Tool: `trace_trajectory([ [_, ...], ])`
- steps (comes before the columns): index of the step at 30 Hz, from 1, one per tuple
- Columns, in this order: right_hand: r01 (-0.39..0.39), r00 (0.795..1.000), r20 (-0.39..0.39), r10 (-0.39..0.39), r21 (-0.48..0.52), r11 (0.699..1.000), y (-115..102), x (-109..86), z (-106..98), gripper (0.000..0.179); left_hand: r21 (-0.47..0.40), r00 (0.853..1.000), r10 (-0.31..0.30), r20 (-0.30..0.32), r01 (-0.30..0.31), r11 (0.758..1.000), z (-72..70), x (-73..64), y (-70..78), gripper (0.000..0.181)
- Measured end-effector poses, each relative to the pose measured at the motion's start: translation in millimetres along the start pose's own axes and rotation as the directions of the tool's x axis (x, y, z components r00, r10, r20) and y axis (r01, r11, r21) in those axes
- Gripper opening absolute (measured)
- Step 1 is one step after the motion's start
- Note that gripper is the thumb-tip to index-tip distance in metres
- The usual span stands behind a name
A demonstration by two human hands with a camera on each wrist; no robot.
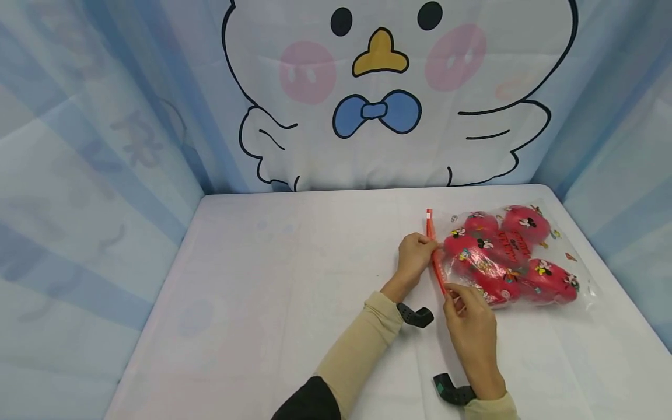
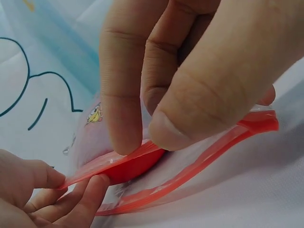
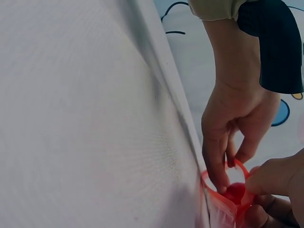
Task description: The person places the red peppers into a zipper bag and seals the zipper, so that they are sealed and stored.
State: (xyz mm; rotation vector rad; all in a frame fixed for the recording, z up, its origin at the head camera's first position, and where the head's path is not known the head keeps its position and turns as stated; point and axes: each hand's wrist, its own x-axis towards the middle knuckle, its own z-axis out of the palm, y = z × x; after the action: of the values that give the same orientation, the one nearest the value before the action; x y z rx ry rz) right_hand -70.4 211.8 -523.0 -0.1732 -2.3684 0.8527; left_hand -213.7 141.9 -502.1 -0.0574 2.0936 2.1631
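Observation:
A clear plastic zip bag [image 1: 563,248] with a red zip edge [image 1: 438,271] and cartoon prints lies at the table's right side. Several rounded red things [image 1: 527,224] fill it; their kind is unclear. My left hand [image 1: 416,256] has its thumb and a finger at the upper part of the red edge, on one lip of the mouth. Lower down, my right hand [image 1: 472,324] pinches the same lip between thumb and fingers. In the left wrist view the two red strips [image 2: 190,173] stand apart, and a red thing [image 2: 137,166] shows between them.
A white cloth covers the table [image 1: 262,291]. Behind it hangs a curtain [image 1: 367,157] with a cartoon face, and blue-white curtains [image 1: 79,233] stand at both sides. Black bands [image 1: 415,315] sit on both wrists.

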Motion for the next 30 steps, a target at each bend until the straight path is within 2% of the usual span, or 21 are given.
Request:
trace_trajectory([
  [5, -0.002, 1.0, 0.014, 0.002, 0.001, 1.0, -0.7, -0.9, 0.8, 0.023, 0.032, 1.0, -0.026, -0.016, 0.027, 0.999, -1.3, 2.5, -1.7, 0.015],
  [11, 0.01, 1.0, 0.019, -0.01, 0.002, 1.0, -1.0, -1.0, 0.9, 0.023, -0.018, 0.996, -0.087, -0.03, 0.087, 0.996, 0.0, 3.5, -1.7, 0.023],
  [16, 0.012, 1.0, 0.029, -0.012, -0.001, 1.0, -0.5, 0.2, 1.2, 0.024, -0.075, 0.994, -0.097, -0.04, 0.093, 0.993, 3.2, 3.1, -1.3, 0.018],
  [21, -0.009, 0.999, 0.045, 0.009, -0.006, 1.0, -0.2, 0.6, 1.0, 0.023, -0.075, 0.994, -0.101, -0.048, 0.098, 0.992, 4.8, 1.3, -2.8, 0.013],
  [26, -0.013, 0.999, 0.046, 0.014, -0.015, 1.0, 0.2, 0.0, -0.1, 0.022, -0.096, 0.992, -0.118, -0.033, 0.114, 0.989, 4.8, -0.6, -4.7, 0.007],
  [30, 0.013, 1.0, 0.027, -0.013, -0.013, 1.0, 2.1, 0.5, 0.3, 0.02, -0.128, 0.993, -0.121, -0.004, 0.12, 0.985, 2.6, -2.2, -6.4, 0.005],
])
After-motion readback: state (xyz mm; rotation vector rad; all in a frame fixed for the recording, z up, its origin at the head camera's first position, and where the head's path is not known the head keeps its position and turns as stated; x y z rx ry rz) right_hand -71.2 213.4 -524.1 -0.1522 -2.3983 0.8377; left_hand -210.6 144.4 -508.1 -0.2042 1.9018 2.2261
